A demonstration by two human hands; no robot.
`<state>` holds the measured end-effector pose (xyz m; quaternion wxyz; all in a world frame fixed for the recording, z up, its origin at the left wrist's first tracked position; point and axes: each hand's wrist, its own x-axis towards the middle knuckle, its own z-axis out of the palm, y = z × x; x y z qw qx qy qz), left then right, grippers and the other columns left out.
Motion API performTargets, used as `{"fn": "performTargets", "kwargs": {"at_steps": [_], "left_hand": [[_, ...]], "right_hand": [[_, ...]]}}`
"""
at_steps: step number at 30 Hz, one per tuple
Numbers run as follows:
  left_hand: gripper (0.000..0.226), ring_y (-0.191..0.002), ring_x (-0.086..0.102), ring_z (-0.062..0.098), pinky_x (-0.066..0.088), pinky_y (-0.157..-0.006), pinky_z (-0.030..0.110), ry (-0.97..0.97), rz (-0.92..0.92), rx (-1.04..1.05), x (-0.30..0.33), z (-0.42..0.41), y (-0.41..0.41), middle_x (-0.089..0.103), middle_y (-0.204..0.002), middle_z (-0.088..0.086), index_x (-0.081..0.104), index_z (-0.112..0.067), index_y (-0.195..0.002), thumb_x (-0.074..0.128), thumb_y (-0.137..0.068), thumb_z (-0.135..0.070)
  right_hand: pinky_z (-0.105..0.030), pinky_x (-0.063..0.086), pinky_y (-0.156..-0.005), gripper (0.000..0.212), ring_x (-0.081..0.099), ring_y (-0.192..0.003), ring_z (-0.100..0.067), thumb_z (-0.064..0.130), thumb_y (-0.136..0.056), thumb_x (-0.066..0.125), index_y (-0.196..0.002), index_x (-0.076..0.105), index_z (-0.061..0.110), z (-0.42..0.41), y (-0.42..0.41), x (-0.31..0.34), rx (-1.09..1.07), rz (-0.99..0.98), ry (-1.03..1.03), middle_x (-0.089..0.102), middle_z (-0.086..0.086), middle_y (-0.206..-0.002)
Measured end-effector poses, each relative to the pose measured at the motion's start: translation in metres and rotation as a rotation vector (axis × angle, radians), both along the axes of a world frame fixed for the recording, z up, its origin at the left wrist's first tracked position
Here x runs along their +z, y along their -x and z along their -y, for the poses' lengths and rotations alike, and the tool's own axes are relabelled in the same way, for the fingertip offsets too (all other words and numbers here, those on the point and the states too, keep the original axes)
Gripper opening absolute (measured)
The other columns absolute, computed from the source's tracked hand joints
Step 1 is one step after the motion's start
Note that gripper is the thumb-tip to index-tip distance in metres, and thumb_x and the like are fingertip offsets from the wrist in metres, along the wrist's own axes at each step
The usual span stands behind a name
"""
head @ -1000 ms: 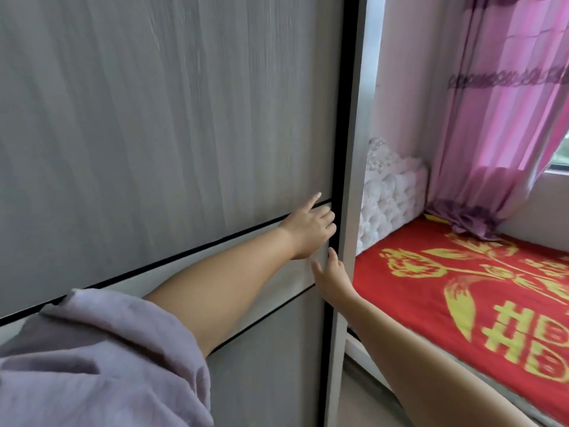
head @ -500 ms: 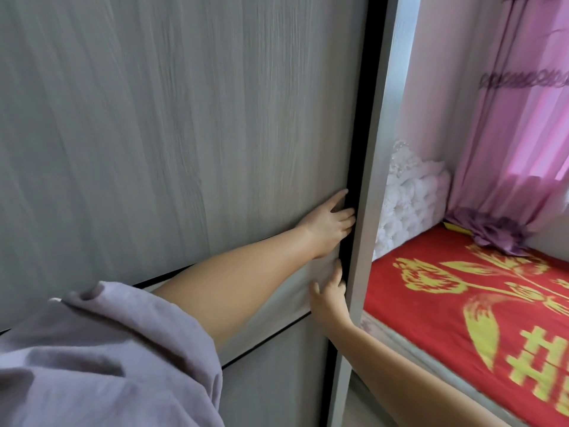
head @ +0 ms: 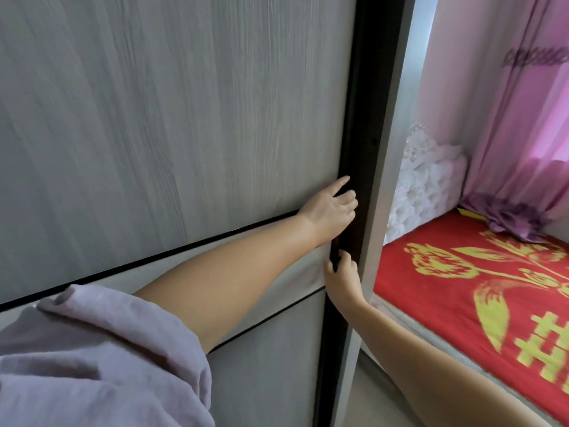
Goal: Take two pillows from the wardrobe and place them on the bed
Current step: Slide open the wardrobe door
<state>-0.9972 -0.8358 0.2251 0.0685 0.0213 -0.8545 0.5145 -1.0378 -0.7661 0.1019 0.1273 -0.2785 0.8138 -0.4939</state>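
A grey wood-grain sliding wardrobe door (head: 172,124) fills the left of the view. A narrow dark gap (head: 363,118) shows between its right edge and the pale wardrobe frame (head: 397,124). My left hand (head: 331,211) is at that edge, index finger lying on the door face and the other fingers curled round the edge. Just below, my right hand (head: 343,277) grips the same edge, thumb on the face and fingers in the gap. No pillows are in view. The bed (head: 462,291), with a red cover and yellow pattern, lies to the right.
A white tufted headboard (head: 425,180) stands against the pink wall behind the bed. Pink and purple curtains (head: 520,143) hang at the far right, bunched onto the bed. A strip of pale floor (head: 378,405) runs between wardrobe and bed. My lilac sleeve (head: 92,359) fills the lower left.
Both hands have reached the door's right edge and hooked round it. The dark gap beside the frame has grown wider as the door slid slightly left. The view has moved closer.
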Motion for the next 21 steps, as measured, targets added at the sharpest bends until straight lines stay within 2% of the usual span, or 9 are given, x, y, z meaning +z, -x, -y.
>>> {"fn": "performTargets", "kwargs": {"at_steps": [4, 9, 12, 15, 18, 21], "left_hand": [[0.032, -0.138, 0.029, 0.029, 0.006, -0.120, 0.050, -0.053, -0.040, 0.025, -0.003, 0.000, -0.040, 0.047, -0.136, 0.015, 0.050, -0.002, -0.124, 0.044, -0.093, -0.007], [0.025, -0.130, 0.037, 0.029, 0.011, -0.120, 0.052, -0.063, -0.042, 0.089, -0.005, 0.000, -0.105, 0.052, -0.127, 0.014, 0.055, -0.003, -0.113, 0.047, -0.090, -0.003], [0.021, -0.129, 0.037, 0.029, 0.011, -0.119, 0.053, -0.064, -0.047, 0.161, -0.006, 0.001, -0.148, 0.051, -0.127, 0.014, 0.061, -0.005, -0.108, 0.050, -0.089, -0.003], [0.022, -0.123, 0.043, 0.030, 0.007, -0.119, 0.054, -0.064, -0.043, 0.181, -0.005, 0.008, -0.195, 0.056, -0.115, 0.012, 0.063, -0.006, -0.101, 0.047, -0.088, 0.001], [0.023, -0.118, 0.047, 0.031, 0.003, -0.118, 0.055, -0.078, -0.049, 0.209, -0.009, 0.012, -0.243, 0.062, -0.102, 0.009, 0.063, -0.008, -0.098, 0.045, -0.086, 0.002], [0.022, -0.114, 0.050, 0.031, 0.003, -0.117, 0.057, -0.080, -0.049, 0.292, -0.013, 0.012, -0.285, 0.063, -0.094, 0.006, 0.065, -0.010, -0.094, 0.048, -0.085, 0.000]], "right_hand": [[-0.036, 0.044, -0.093, 0.052, 0.049, -0.123, -0.030, 0.031, -0.099, 0.040, -0.147, 0.026, 0.014, 0.000, -0.033, -0.003, 0.071, -0.063, -0.022, 0.037, -0.013, -0.145], [-0.033, 0.047, -0.077, 0.048, 0.056, -0.104, -0.024, 0.034, -0.098, 0.041, -0.142, 0.033, 0.016, 0.003, -0.085, -0.001, 0.177, -0.111, -0.085, 0.046, -0.011, -0.132], [-0.039, 0.051, -0.080, 0.039, 0.058, -0.099, -0.026, 0.036, -0.097, 0.042, -0.128, 0.047, 0.012, 0.009, -0.120, 0.003, 0.256, -0.158, -0.148, 0.053, -0.012, -0.120], [-0.045, 0.053, -0.084, 0.035, 0.060, -0.097, -0.031, 0.037, -0.098, 0.042, -0.106, 0.053, 0.005, 0.015, -0.152, 0.011, 0.374, -0.253, -0.243, 0.060, -0.016, -0.110], [-0.048, 0.053, -0.085, 0.039, 0.063, -0.095, -0.034, 0.036, -0.098, 0.041, -0.108, 0.054, 0.001, 0.022, -0.184, 0.018, 0.516, -0.314, -0.320, 0.065, -0.019, -0.106], [-0.044, 0.055, -0.081, 0.039, 0.064, -0.092, -0.035, 0.034, -0.099, 0.040, -0.110, 0.055, 0.000, 0.030, -0.220, 0.021, 0.636, -0.378, -0.348, 0.067, -0.019, -0.104]]}}
